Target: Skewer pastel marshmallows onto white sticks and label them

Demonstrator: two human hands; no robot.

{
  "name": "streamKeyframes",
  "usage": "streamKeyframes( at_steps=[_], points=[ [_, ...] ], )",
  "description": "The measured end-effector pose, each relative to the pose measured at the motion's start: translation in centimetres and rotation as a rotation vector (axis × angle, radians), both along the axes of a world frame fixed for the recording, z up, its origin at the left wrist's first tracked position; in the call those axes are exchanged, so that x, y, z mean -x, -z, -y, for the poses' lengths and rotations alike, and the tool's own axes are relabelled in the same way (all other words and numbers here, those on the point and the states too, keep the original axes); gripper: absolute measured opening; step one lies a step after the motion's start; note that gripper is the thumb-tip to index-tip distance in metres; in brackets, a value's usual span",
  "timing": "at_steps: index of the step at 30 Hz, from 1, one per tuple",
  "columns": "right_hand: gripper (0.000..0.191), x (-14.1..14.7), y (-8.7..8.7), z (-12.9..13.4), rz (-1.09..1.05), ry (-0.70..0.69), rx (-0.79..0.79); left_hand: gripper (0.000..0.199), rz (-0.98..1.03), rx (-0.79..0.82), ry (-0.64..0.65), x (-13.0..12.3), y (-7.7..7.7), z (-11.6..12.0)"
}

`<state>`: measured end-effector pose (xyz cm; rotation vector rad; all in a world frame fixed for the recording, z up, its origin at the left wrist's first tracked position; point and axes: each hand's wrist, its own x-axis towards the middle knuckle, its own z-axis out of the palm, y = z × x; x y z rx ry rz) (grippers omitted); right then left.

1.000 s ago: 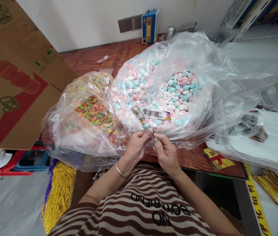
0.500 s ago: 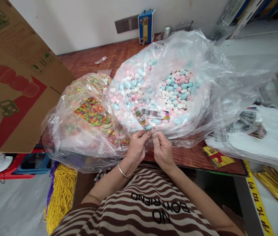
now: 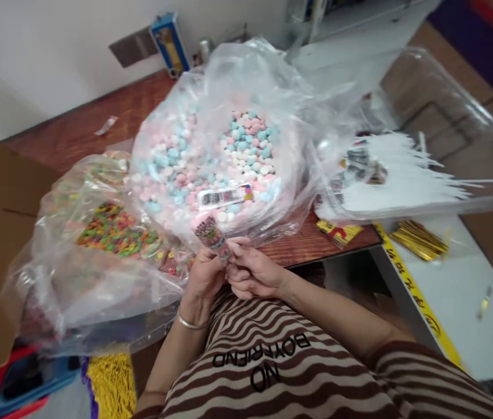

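Observation:
My left hand [image 3: 206, 272] is closed on the lower end of a small printed packet [image 3: 211, 233], which points up and to the left. The fingers of my right hand [image 3: 252, 270] are wrapped at the packet's bottom end, touching my left hand. Just beyond them a second printed packet [image 3: 225, 196] lies on a big clear bag [image 3: 255, 75] of pink, white and blue candies [image 3: 248, 139]. On the left a clear bag [image 3: 115, 291] holds small multicoloured rings [image 3: 117, 230].
A clear tray [image 3: 451, 87] of white sticks [image 3: 398, 174] stands at the right, near yellow cards [image 3: 339, 231] and gold ties [image 3: 421, 238]. Cardboard [image 3: 6, 180] is at the left. A blue device [image 3: 170, 45] stands by the wall.
The view has turned to the right, showing more of the tray. The packet at my hands has been lifted, and my right hand's fingers have wrapped closer round its lower end.

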<state>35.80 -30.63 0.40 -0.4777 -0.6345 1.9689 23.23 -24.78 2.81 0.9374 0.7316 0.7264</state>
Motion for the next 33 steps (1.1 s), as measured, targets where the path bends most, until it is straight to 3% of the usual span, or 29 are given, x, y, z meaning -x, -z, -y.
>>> streamKeyframes(
  at_steps=[4,6,9,12,16,19,22,25,27,30,33],
  points=[
    [0.03,-3.5,0.7,2.4,1.0,0.424,-0.228,0.027,-0.027,-0.127,-0.252,-0.2,-1.0,-0.9],
    [0.024,-5.9,1.7,4.3,1.457,0.532,-0.187,0.027,-0.043,-0.189,-0.349,0.0,-1.0,-1.5],
    [0.02,-9.1,3.6,6.2,2.0,0.693,-0.054,0.025,-0.104,-0.28,-0.356,0.1,-0.5,-1.5],
    [0.017,-10.6,4.8,5.9,2.294,0.688,-0.002,0.026,-0.235,-0.409,-0.274,-0.1,0.0,-0.6],
    [0.019,-10.8,5.3,4.6,2.41,0.56,-0.038,0.022,-0.481,-0.606,-0.15,-0.1,-0.3,0.4],
    [0.019,-10.6,5.1,5.5,2.436,0.551,-0.018,0.016,-0.59,-0.882,0.007,0.4,-1.0,0.3],
    [0.022,-10.0,4.0,7.8,2.439,0.662,-0.104,0.02,-0.82,-1.235,0.25,0.6,-1.6,0.8],
    [0.025,-9.0,2.1,9.5,2.383,0.837,-0.348,0.02,-1.027,-1.553,0.507,-0.2,-1.9,2.4],
    [0.023,-8.1,0.6,9.7,2.312,0.867,-0.494,0.016,-1.041,-1.684,0.611,-1.2,-2.0,3.8],
    [0.022,-6.5,-0.8,8.8,2.251,0.817,-0.681,0.014,-1.038,-1.728,0.625,-2.4,-1.9,5.1],
    [0.022,-4.9,-1.1,7.7,2.214,0.821,-0.833,0.015,-1.07,-1.663,0.46,-2.6,-1.6,5.1]
  ],
)
